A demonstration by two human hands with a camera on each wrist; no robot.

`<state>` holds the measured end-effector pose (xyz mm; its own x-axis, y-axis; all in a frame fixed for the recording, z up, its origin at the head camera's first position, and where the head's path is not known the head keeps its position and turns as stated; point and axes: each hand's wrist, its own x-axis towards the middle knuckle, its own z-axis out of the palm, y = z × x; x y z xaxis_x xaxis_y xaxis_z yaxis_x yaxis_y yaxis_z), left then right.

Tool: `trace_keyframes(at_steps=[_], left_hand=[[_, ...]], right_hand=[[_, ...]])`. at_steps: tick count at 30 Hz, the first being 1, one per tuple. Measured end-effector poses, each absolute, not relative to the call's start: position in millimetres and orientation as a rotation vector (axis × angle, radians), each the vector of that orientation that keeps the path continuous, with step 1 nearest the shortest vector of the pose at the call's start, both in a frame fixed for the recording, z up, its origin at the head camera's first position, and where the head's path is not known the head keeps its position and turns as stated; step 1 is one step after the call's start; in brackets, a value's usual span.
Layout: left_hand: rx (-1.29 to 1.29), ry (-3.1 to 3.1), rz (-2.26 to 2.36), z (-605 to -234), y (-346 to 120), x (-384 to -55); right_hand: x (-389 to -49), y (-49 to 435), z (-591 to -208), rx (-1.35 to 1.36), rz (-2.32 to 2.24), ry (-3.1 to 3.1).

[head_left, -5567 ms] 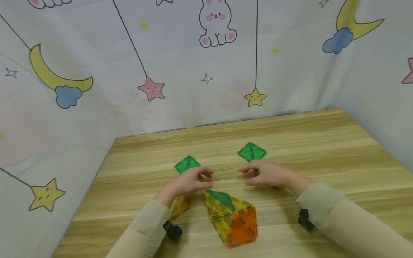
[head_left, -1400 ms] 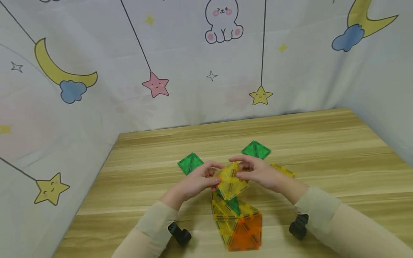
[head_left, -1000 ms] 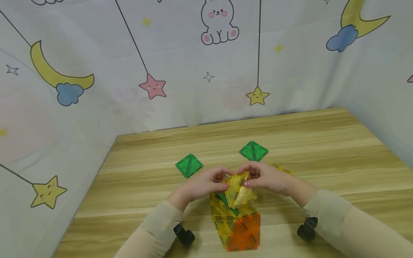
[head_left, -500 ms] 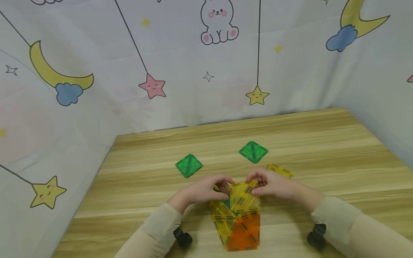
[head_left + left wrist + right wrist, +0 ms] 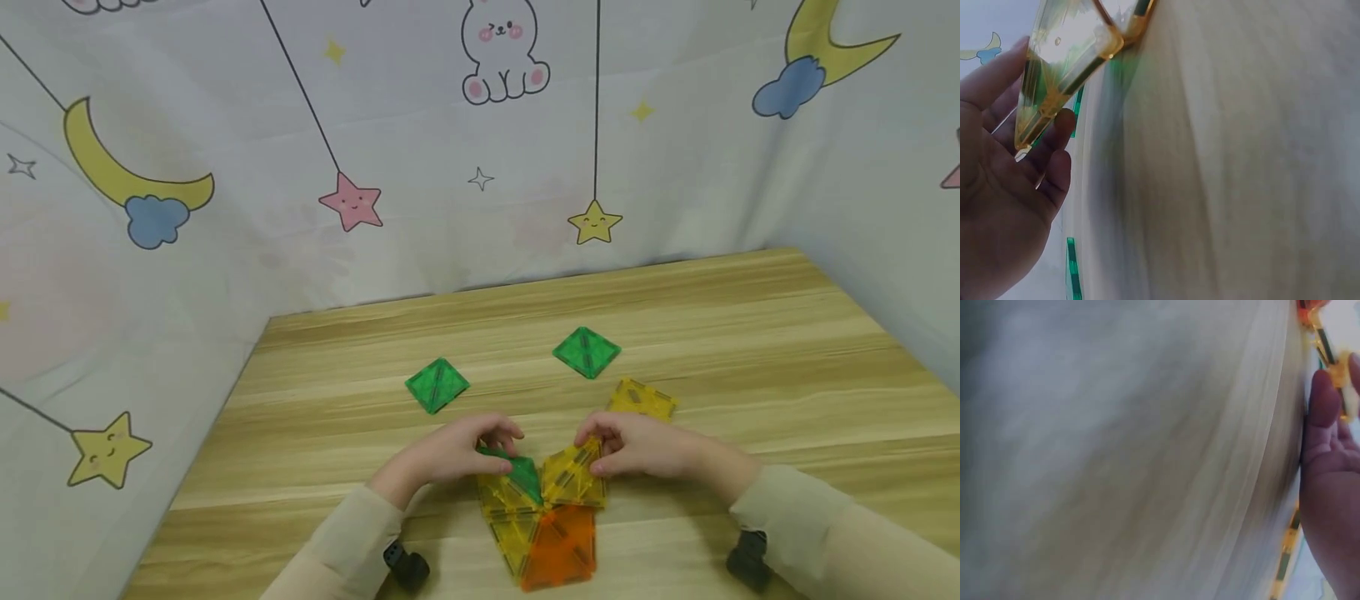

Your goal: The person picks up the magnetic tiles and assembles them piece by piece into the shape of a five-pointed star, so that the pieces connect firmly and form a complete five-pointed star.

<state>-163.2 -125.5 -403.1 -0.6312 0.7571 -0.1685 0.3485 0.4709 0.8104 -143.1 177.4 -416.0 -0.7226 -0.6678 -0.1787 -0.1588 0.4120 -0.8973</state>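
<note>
Near the table's front stands a structure of translucent magnetic tiles, with yellow tiles (image 5: pixel 514 533) on the left, orange tiles (image 5: pixel 562 550) in front and a green tile (image 5: pixel 525 477) on top. At its left upper corner, my left hand (image 5: pixel 446 454) holds the yellow and green edge; the left wrist view shows the fingers (image 5: pixel 1060 128) curled around that corner. My right hand (image 5: pixel 648 446) pinches a folded yellow tile piece (image 5: pixel 570 477) between thumb and fingers. That piece rests against the structure's upper right, above the orange tiles. Fingers partly hide its far edge.
Two green diamond-shaped tile pairs, one on the left (image 5: pixel 437 385) and one on the right (image 5: pixel 587 352), lie flat farther back. Another yellow tile piece (image 5: pixel 642 398) lies just behind my right hand. A printed curtain (image 5: pixel 480 233) stands behind the wooden table (image 5: pixel 360 333).
Empty at first, both hands then raised the folded yellow piece over the structure and lowered it onto the right side. My left hand has since moved to the structure's left corner.
</note>
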Motion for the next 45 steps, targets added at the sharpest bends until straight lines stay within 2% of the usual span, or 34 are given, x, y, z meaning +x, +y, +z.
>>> trace_keyframes(at_steps=[15, 35, 45], left_hand=[[0.821, 2.302, 1.037, -405.6, -138.4, -157.2], [0.811, 2.670, 1.051, -409.5, -133.8, -188.6], [0.748, 2.713, 0.963, -404.3, -133.4, -188.0]], right_hand=[[-155.8, 159.6, -418.1, -0.729, -1.209, 2.273], [-191.2, 151.2, -411.1, -0.703, -1.083, 2.581], [-193.3, 190.9, -404.1, -0.765, -0.948, 2.700]])
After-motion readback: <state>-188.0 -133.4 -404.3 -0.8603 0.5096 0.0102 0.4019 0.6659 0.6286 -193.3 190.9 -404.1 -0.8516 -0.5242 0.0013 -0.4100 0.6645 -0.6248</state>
